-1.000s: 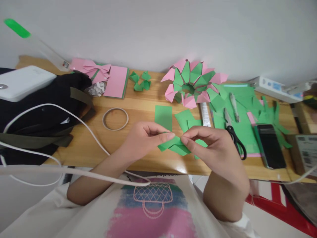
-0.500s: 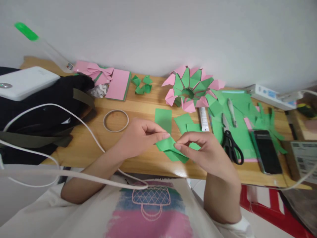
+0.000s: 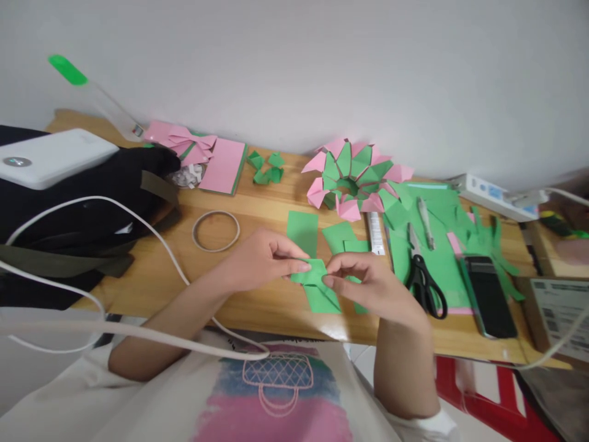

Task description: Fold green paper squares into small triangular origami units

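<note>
Between my two hands is a folded piece of green paper [image 3: 321,293], held over the front part of the table. My left hand [image 3: 262,261] pinches its upper left edge with thumb and forefinger. Thumb and fingers of my right hand [image 3: 363,282] are closed on its right side. Just behind it lies a flat green paper rectangle [image 3: 302,230], with more green paper pieces [image 3: 340,236] to its right, partly hidden by my right hand. Farther back stands a ring of folded pink and green paper [image 3: 352,181]. Several small green folded pieces [image 3: 265,169] sit near the wall.
Black-handled scissors [image 3: 426,285], a cutter knife [image 3: 426,224] and a phone [image 3: 488,298] lie at the right. A white tube [image 3: 376,234] is behind my right hand. A tape ring [image 3: 216,231] lies left. White cables [image 3: 151,334] cross before my left arm. A black bag [image 3: 87,215] bears a power bank [image 3: 55,158].
The folded green paper has been turned, and its lower flap now points more downward between my hands. Both hands keep their pinch. The whole view has shifted slightly.
</note>
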`<state>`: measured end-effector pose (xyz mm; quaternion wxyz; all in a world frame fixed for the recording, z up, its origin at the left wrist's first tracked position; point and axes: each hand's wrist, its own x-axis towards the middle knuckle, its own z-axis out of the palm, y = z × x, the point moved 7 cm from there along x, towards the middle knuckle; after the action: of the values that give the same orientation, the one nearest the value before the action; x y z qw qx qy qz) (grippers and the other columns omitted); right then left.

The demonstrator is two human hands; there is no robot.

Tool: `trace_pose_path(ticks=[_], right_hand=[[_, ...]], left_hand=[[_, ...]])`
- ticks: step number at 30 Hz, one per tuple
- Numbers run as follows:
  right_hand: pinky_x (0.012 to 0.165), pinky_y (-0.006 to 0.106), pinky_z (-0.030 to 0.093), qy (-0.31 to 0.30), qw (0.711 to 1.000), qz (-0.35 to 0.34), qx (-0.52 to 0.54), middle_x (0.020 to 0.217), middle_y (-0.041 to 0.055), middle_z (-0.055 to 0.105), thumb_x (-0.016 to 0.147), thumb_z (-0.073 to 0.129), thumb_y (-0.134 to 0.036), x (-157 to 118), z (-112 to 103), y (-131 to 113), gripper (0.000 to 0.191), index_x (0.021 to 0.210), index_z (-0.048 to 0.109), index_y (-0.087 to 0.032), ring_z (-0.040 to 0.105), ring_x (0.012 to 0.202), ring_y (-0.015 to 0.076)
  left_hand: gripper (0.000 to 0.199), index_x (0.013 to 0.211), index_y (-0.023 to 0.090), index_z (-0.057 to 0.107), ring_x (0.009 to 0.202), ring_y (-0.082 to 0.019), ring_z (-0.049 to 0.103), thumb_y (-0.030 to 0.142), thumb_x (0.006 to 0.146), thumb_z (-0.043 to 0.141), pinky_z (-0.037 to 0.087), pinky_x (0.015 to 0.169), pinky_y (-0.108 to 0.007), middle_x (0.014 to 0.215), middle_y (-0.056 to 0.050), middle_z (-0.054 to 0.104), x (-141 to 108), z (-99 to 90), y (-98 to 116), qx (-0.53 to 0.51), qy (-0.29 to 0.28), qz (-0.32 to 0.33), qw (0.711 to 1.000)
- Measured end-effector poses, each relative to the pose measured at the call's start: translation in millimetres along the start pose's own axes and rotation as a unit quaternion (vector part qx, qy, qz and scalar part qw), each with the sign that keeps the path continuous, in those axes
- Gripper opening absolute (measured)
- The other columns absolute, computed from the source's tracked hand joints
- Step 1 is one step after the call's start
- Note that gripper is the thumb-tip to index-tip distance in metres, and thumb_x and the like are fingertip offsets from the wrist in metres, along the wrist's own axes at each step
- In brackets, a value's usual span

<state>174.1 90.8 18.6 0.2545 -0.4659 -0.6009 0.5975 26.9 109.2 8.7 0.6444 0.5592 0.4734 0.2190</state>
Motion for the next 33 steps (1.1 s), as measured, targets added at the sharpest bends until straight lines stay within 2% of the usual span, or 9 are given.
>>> trace_pose_path(ticks=[3, 6, 8, 11, 14, 16, 22, 29, 33], right_hand=[[0.05, 0.022, 0.035, 0.002, 1.0, 0.003, 0.012, 0.055, -0.0051, 0.047, 0.08, 0.068, -0.046, 1, 3, 1, 0.034, 0.063, 0.06, -0.018, 0.04, 0.052, 0.0079], [0.05, 0.023, 0.037, 0.026, 0.999, -0.003, 0.022, 0.055, -0.0048, 0.045, 0.086, 0.06, -0.052, -5, 3, -2, 0.039, 0.065, 0.06, -0.019, 0.041, 0.053, 0.0087], [0.055, 0.024, 0.045, 0.042, 0.999, -0.009, 0.033, 0.068, -0.0015, 0.059, 0.076, 0.071, -0.053, -11, 3, -4, 0.034, 0.085, 0.068, -0.02, 0.054, 0.062, 0.0123], [0.064, 0.027, 0.052, 0.08, 0.997, -0.005, 0.023, 0.089, 0.0029, 0.07, 0.059, 0.086, -0.037, -18, 3, -3, 0.057, 0.111, 0.066, -0.023, 0.064, 0.078, 0.0171], [0.06, 0.026, 0.051, 0.135, 0.99, 0.011, 0.032, 0.076, 0.0008, 0.069, 0.073, 0.077, -0.034, -22, 0, 3, 0.029, 0.098, 0.07, -0.022, 0.062, 0.067, 0.0135], [0.055, 0.024, 0.049, 0.157, 0.985, 0.022, 0.06, 0.067, -0.0007, 0.066, 0.078, 0.072, -0.037, -22, -2, 7, 0.019, 0.088, 0.071, -0.021, 0.059, 0.059, 0.0112], [0.052, 0.024, 0.05, 0.178, 0.979, 0.029, 0.097, 0.06, -0.0007, 0.064, 0.073, 0.076, -0.044, -17, -2, 10, 0.026, 0.074, 0.07, -0.019, 0.057, 0.053, 0.0106], [0.054, 0.026, 0.052, 0.175, 0.982, 0.042, 0.061, 0.063, 0.0009, 0.066, 0.072, 0.073, -0.053, -2, 3, 23, 0.036, 0.076, 0.069, -0.018, 0.058, 0.055, 0.0121], [0.051, 0.026, 0.05, 0.153, 0.987, 0.042, 0.003, 0.061, 0.0028, 0.066, 0.074, 0.069, -0.059, 11, 5, 39, 0.042, 0.074, 0.068, -0.017, 0.058, 0.054, 0.0137]], left_hand=[[0.014, 0.073, 0.016, 0.077, 0.054, -0.011, 0.059, 0.027, 0.067, 0.071, 0.046, 0.051, -0.019, 0.061, 0.0, 0.072, -1, 1.0, 3, -0.002, -0.016, 0.01, 1.0], [0.015, 0.079, 0.016, 0.077, 0.055, -0.012, 0.062, 0.026, 0.067, 0.074, 0.048, 0.052, -0.02, 0.063, 0.0, 0.073, -2, -5.2, 3, -0.03, 0.03, 0.017, 0.999], [0.016, 0.084, 0.016, 0.077, 0.058, -0.013, 0.065, 0.023, 0.07, 0.073, 0.05, 0.054, -0.02, 0.067, 0.0, 0.075, -3, -9.1, 2, -0.037, 0.067, 0.021, 0.997], [0.018, 0.088, 0.015, 0.076, 0.064, -0.013, 0.067, 0.023, 0.073, 0.072, 0.052, 0.058, -0.021, 0.077, -0.003, 0.078, -6, -12.5, 4, -0.03, 0.109, 0.04, 0.993], [0.021, 0.09, 0.014, 0.077, 0.066, -0.014, 0.068, 0.025, 0.073, 0.073, 0.053, 0.06, -0.021, 0.081, -0.005, 0.078, -8, -11.6, 4, -0.035, 0.118, 0.052, 0.991], [0.021, 0.09, 0.014, 0.077, 0.065, -0.013, 0.068, 0.026, 0.073, 0.074, 0.053, 0.058, -0.021, 0.079, -0.004, 0.078, -8, -11.2, 3, -0.042, 0.118, 0.058, 0.99], [0.023, 0.09, 0.015, 0.075, 0.064, -0.015, 0.068, 0.028, 0.071, 0.075, 0.052, 0.055, -0.022, 0.077, -0.004, 0.077, -11, -14.8, 1, -0.053, 0.13, 0.07, 0.988], [0.04, 0.114, 0.01, 0.062, 0.073, -0.019, 0.074, 0.023, 0.076, 0.068, 0.061, 0.068, -0.031, 0.091, -0.01, 0.078, -1, -0.6, -19, -0.055, 0.07, 0.03, 0.996], [0.042, 0.116, 0.012, 0.063, 0.062, -0.018, 0.072, 0.024, 0.076, 0.071, 0.058, 0.062, -0.029, 0.073, -0.004, 0.075, 0, -8.0, -38, 0.022, 0.116, 0.028, 0.993]])
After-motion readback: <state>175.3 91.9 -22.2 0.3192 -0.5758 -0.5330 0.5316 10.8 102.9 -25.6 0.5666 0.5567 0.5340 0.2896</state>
